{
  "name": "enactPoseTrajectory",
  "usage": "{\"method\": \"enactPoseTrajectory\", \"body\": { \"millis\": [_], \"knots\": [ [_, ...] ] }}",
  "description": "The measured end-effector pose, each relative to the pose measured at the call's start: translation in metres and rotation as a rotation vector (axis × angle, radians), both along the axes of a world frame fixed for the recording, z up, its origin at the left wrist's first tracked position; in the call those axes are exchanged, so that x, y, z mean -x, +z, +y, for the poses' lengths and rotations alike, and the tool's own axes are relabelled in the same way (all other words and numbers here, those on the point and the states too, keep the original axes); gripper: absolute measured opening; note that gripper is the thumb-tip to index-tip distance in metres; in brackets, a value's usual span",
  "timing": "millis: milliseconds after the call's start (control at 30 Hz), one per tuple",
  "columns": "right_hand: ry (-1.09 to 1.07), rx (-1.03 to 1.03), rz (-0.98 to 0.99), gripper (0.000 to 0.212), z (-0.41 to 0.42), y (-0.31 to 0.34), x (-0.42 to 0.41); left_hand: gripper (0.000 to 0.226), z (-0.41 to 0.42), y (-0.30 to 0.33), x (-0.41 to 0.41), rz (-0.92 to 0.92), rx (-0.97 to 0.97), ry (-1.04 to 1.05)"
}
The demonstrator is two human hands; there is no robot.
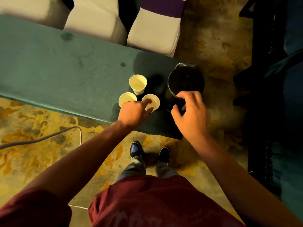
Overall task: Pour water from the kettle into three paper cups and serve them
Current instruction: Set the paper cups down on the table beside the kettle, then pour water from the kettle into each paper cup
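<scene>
Three paper cups (138,84) are clustered near the green table's (49,66) right end. The near right cup (153,102) is pinched at its rim by the left hand (134,112). The black kettle (186,81), just right, is approached by the right hand (191,112), fingers curled around its handle, though actual grip cannot be told.

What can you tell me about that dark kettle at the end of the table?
The kettle is dark, almost black, and looks glossy, with a round body seen from above and a paler spout at its far side. It stands upright near the right end of the green table, right of three paper cups. The right hand curls at its near side, where the handle seems to be; a firm grip cannot be confirmed. Its contents are hidden.
</scene>
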State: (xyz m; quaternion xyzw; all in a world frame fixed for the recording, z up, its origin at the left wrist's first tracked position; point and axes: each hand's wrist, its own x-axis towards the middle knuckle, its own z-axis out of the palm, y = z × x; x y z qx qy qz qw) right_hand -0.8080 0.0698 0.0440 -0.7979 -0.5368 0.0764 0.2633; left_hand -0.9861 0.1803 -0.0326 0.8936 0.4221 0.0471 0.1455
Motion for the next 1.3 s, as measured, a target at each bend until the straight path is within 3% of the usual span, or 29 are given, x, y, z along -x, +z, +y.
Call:
{"method": "enactPoseTrajectory", "body": {
  "millis": [133, 200, 267, 400, 467, 533, 733, 867, 1033, 1200, 1300],
  "knots": [
    [-0.153, 0.001, 0.013, 0.046, -0.013, -0.005, -0.029, 0.042, -0.011, -0.010, -0.014, 0.018, 0.097, 0.071],
    [-0.226, 0.138, 0.186, 0.054, -0.018, -0.020, -0.034, 0.036, -0.019, -0.014, -0.015, -0.082, 0.091, 0.087],
    [-0.238, 0.254, 0.353, 0.048, -0.020, -0.034, -0.033, 0.030, -0.027, -0.015, -0.013, -0.207, 0.120, 0.224],
    [-0.268, 0.164, 0.654, 0.023, -0.012, -0.041, -0.034, 0.049, -0.034, -0.022, -0.006, -0.275, 0.554, 0.594],
    [-0.281, 0.167, 0.819, 0.012, -0.010, -0.040, -0.037, 0.052, -0.035, -0.023, -0.009, -0.340, 0.667, 0.703],
    [-0.311, 0.130, 0.876, 0.018, -0.010, -0.036, -0.044, 0.051, -0.036, -0.024, -0.018, -0.435, 0.703, 0.823],
    [-0.245, 0.120, 0.805, 0.007, -0.019, -0.020, -0.075, 0.044, -0.023, -0.031, -0.038, -0.444, 0.660, 0.889],
    [-0.146, 0.157, 0.747, 0.003, -0.039, -0.003, -0.092, 0.033, -0.018, -0.027, -0.044, -0.412, 0.645, 0.788],
    [0.042, 0.217, 0.717, 0.019, -0.056, 0.019, -0.097, 0.034, -0.019, -0.027, -0.045, -0.383, 0.684, 0.688],
    [0.071, 0.268, 0.654, 0.003, -0.065, 0.020, -0.093, 0.029, -0.024, -0.025, -0.046, -0.284, 0.654, 0.556],
    [0.072, 0.291, 0.651, 0.010, -0.071, 0.019, -0.094, 0.028, -0.025, -0.027, -0.046, -0.250, 0.632, 0.540]
  ]
}}
